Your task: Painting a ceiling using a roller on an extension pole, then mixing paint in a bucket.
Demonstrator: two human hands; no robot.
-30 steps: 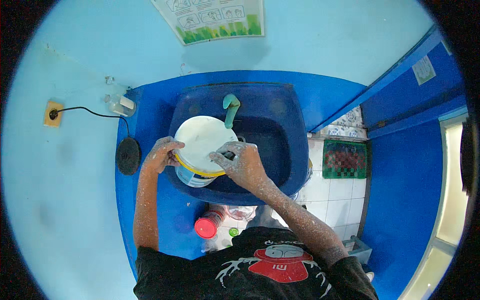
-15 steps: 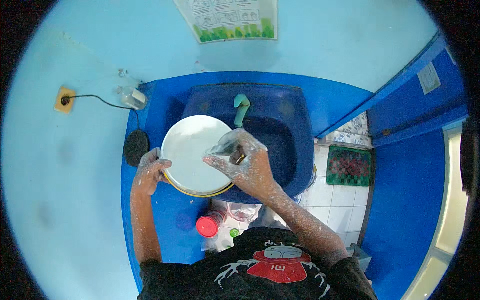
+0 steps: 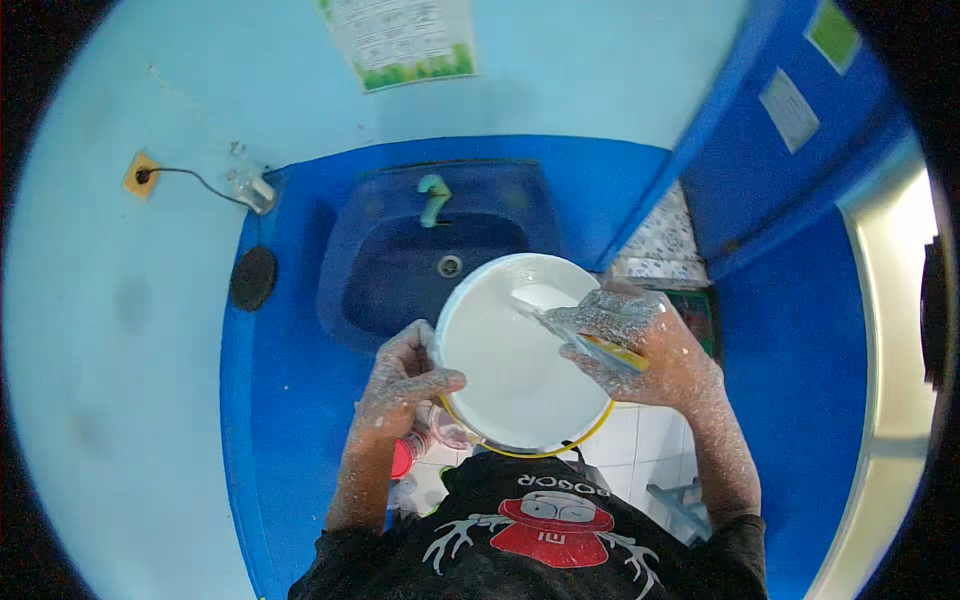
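A round white bucket (image 3: pixel 500 385) with a yellow edge is held in front of my body, its whitish inside facing up. My left hand (image 3: pixel 405 385) grips its left rim, thumb over the edge and fingers outside. My right hand (image 3: pixel 640 340) is closed around a slim tool (image 3: pixel 610 352) with a yellow-ended handle. Its thin grey tip points over the bucket's inside; I cannot tell the tool's kind or whether the tip touches. White spatter coats both hands and forearms.
Beyond the bucket is a dark blue sink (image 3: pixel 370 290) with a pale green tap (image 3: pixel 434 200). A clear bottle (image 3: pixel 252 192) and a round dark pad (image 3: pixel 254 278) are at the left. A red-lidded tub (image 3: pixel 403 458) is low down. Blue wall panels (image 3: pixel 790 330) stand at the right.
The bucket and both hands have moved right, from in front of the sink's left part to its lower right. The tool's yellow handle now shows more plainly. The view has turned to the right.
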